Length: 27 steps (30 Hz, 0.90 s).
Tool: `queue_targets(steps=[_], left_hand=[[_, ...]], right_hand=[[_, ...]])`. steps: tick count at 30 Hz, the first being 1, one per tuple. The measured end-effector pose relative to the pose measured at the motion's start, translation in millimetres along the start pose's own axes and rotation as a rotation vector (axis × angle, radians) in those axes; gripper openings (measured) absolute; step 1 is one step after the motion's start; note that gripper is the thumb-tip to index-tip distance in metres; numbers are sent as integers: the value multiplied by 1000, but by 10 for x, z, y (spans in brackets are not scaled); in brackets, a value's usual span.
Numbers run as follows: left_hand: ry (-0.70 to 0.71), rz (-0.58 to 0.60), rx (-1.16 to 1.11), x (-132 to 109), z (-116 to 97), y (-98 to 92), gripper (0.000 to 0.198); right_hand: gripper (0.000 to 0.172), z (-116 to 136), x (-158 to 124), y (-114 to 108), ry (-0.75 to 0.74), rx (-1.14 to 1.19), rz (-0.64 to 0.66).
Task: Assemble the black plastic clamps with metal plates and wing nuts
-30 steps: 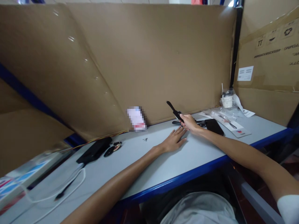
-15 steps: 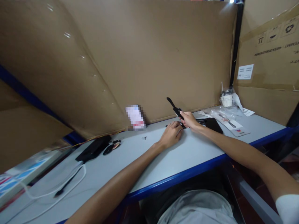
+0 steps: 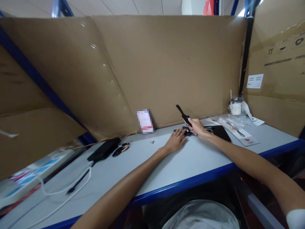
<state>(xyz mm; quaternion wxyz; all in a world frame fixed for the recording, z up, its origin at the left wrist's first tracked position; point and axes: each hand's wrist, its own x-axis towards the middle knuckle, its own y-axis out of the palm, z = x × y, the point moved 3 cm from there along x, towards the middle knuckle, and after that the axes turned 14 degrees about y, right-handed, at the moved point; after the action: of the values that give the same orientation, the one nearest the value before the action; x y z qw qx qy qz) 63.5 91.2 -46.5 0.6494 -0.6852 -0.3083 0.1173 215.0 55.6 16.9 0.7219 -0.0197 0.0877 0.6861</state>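
My right hand [image 3: 197,127] grips a slim black tool [image 3: 185,118], wider near my fingers and narrowing to a handle-like end that points up and left; its exact kind does not show. Flat on the table, my left hand [image 3: 176,141] has its fingers spread, the tips at a dark item [image 3: 188,131] lying partly under both hands. To the right, behind my right wrist, lie a black loop-shaped part [image 3: 209,129] and a flat black pad or case [image 3: 221,132].
A phone [image 3: 145,121] with a blurred screen leans on the cardboard wall [image 3: 166,63]. Left are sunglasses [image 3: 121,149], a black box [image 3: 105,151] and white cables [image 3: 89,173]. Packaging with a utensil [image 3: 235,130] and a bagged cup [image 3: 235,107] are right. Small metal bits [image 3: 152,142] lie mid-table.
The camera view has tilted up, showing more ceiling. My left hand's fingers have spread out flatter. My right hand still holds the black tool at a similar angle.
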Motion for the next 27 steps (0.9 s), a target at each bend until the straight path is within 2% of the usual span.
queue_targets(steps=[3,8,10,13,18,20,22,23,24,27], left_hand=[[-22,46,-9,-10,70,35,69],[-200,-54,98,-64,243,23,78],[-232,1,103,-129,318,16,77],[-195,79,75,-244,405,14,73],[-134,43,72,-348,380,-14,65],[-88,3,98,-367,299,-124,57],[-15,-48,177,-411,218,-326,46],[-27,-67,260,-454,208,-451,40],[-85,-67,358,-511,227,-577,36],[-414,-5,548,-737,428,-864,43]], right_hand=[[40,-13,3,3,3,-4,-7],[40,-29,4,9,1,1,2],[40,-27,1,13,1,-1,2],[39,-19,-10,21,4,-18,-1],[40,-13,-27,22,10,-29,8],[39,-15,-29,17,7,-26,10],[39,-17,-29,13,6,-22,8],[39,-18,-30,12,6,-21,7],[39,-19,-32,12,7,-21,5],[40,-19,-48,22,10,-32,10]])
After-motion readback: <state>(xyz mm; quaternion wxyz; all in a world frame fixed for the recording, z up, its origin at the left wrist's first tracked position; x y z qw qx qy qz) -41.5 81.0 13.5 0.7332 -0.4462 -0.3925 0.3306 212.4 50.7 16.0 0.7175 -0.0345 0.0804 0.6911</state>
